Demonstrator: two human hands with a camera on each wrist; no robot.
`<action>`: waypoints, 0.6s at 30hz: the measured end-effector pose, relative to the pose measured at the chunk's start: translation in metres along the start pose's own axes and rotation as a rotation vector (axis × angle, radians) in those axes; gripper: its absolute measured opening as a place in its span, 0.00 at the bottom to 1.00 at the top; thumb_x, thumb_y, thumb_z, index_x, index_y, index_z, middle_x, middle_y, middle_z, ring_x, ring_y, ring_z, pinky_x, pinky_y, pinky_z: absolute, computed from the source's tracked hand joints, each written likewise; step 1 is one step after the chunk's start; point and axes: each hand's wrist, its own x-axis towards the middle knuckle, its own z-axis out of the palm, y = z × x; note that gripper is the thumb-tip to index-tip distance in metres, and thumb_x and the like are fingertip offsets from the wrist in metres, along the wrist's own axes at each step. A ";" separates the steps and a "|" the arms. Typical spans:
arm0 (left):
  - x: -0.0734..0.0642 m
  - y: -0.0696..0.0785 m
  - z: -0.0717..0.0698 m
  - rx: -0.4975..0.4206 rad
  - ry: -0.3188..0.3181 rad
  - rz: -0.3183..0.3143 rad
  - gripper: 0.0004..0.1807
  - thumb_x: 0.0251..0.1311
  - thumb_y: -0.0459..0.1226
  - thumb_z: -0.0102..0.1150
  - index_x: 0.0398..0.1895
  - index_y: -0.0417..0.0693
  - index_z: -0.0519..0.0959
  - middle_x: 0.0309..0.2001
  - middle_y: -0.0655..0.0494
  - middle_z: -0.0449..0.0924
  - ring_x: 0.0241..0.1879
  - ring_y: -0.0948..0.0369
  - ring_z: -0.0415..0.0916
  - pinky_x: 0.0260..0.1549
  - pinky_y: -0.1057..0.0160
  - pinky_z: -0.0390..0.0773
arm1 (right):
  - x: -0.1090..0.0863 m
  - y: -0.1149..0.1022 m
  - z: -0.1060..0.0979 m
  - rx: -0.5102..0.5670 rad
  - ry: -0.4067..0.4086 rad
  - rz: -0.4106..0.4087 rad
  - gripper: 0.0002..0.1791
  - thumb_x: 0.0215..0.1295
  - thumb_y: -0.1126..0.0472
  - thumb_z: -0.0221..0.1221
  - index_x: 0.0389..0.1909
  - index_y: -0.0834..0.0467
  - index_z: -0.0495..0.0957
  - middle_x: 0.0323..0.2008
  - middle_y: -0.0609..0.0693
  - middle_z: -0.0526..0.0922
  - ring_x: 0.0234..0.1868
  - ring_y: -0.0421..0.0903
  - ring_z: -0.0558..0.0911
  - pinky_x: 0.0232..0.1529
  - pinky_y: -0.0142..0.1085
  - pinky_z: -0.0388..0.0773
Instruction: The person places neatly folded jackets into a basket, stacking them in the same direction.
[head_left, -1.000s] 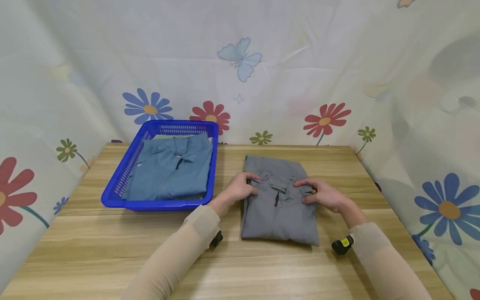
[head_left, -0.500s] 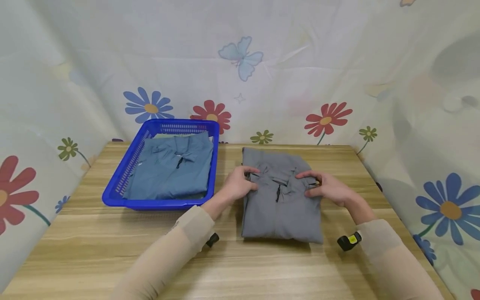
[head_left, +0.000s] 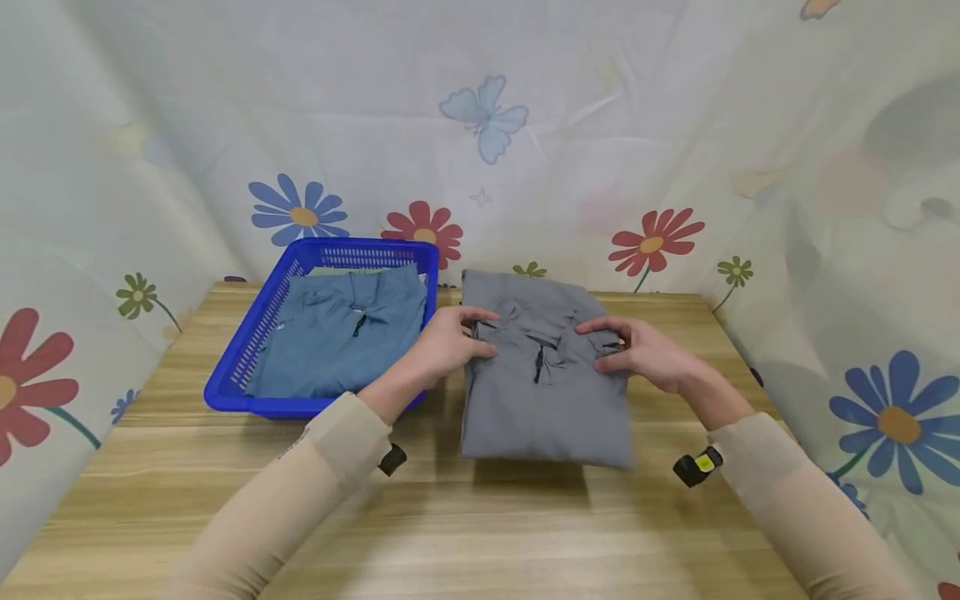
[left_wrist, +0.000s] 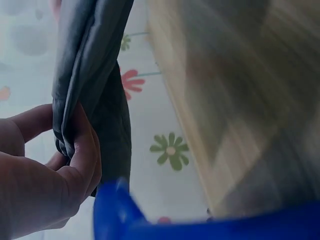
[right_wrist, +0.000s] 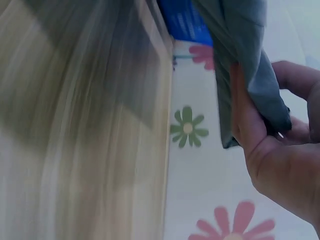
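A folded grey jacket (head_left: 543, 408) with a collar and a black zip pull hangs above the wooden table, its shadow on the wood below. My left hand (head_left: 447, 340) grips its left edge, thumb on top and fingers tucked beneath. On the opposite edge my right hand (head_left: 651, 354) pinches the cloth the same way. Both wrist views show the fingers curled under the grey fabric (left_wrist: 92, 65), well off the table. Left of the jacket stands a blue plastic basket (head_left: 225, 392), close by my left hand and forearm.
Inside the basket lies a folded blue jacket (head_left: 352, 350) with a black zip pull, over other folded cloth. The wooden table (head_left: 525, 533) ends at the back against a white flowered curtain (head_left: 570, 167), which also runs along both sides.
Both hands have lifted the grey jacket off the table and moved it up and slightly left, toward the basket. The basket and the blue jacket have stayed in place.
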 end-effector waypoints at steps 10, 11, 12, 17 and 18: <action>-0.005 0.006 -0.047 -0.036 0.004 -0.021 0.25 0.64 0.33 0.69 0.66 0.52 0.80 0.72 0.51 0.66 0.68 0.50 0.61 0.60 0.47 0.70 | 0.018 -0.039 0.016 -0.010 0.007 -0.018 0.32 0.66 0.71 0.64 0.71 0.56 0.71 0.74 0.57 0.58 0.53 0.56 0.72 0.47 0.41 0.77; -0.006 0.006 -0.051 -0.041 0.000 -0.021 0.25 0.65 0.33 0.69 0.66 0.51 0.80 0.72 0.51 0.65 0.69 0.50 0.60 0.61 0.46 0.69 | 0.020 -0.041 0.018 -0.019 0.012 -0.022 0.32 0.66 0.70 0.64 0.71 0.56 0.72 0.74 0.56 0.59 0.52 0.55 0.72 0.46 0.41 0.77; -0.006 0.006 -0.055 -0.041 -0.003 -0.017 0.26 0.65 0.33 0.69 0.66 0.51 0.80 0.72 0.50 0.65 0.71 0.50 0.58 0.63 0.46 0.68 | 0.021 -0.044 0.020 -0.020 0.015 -0.025 0.32 0.66 0.70 0.64 0.71 0.55 0.72 0.73 0.56 0.60 0.51 0.55 0.71 0.45 0.41 0.76; -0.007 0.006 -0.077 -0.046 -0.010 -0.024 0.26 0.66 0.32 0.68 0.67 0.48 0.78 0.71 0.48 0.66 0.73 0.48 0.56 0.68 0.43 0.63 | 0.031 -0.059 0.032 -0.047 0.036 -0.054 0.31 0.66 0.71 0.64 0.70 0.54 0.73 0.72 0.54 0.62 0.52 0.54 0.72 0.47 0.43 0.75; -0.008 0.006 -0.081 -0.047 -0.011 -0.028 0.26 0.66 0.32 0.67 0.68 0.48 0.78 0.71 0.47 0.65 0.73 0.48 0.56 0.68 0.43 0.64 | 0.034 -0.061 0.035 -0.053 0.042 -0.062 0.31 0.66 0.71 0.64 0.70 0.53 0.73 0.73 0.53 0.62 0.53 0.54 0.72 0.48 0.43 0.75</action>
